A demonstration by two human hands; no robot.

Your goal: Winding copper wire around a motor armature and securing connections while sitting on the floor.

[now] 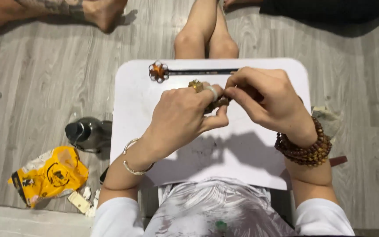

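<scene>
A small brown piece [221, 102] sits between your two hands, above the middle of the white lap table [259, 166]. Its exact shape you cannot tell, because the fingers cover most of it. Your left hand [183, 118] pinches it: the thumb [216, 123] presses from below and the other fingers curl over it from above, closed tight together. This hand wears a gold ring and a silver ring, and a thin silver bangle [133, 169] is on the wrist. Your right hand [268, 98] meets the piece from the other side, the fingers bent and closed on its end. A brown bead bracelet [305, 151] is wrapped around this wrist.

At the far edge of the table lies a dark stick with an amber flower ornament [159, 71]. On the grey floor to your left are a dark bottle [86, 134] and a yellow packet [49, 175].
</scene>
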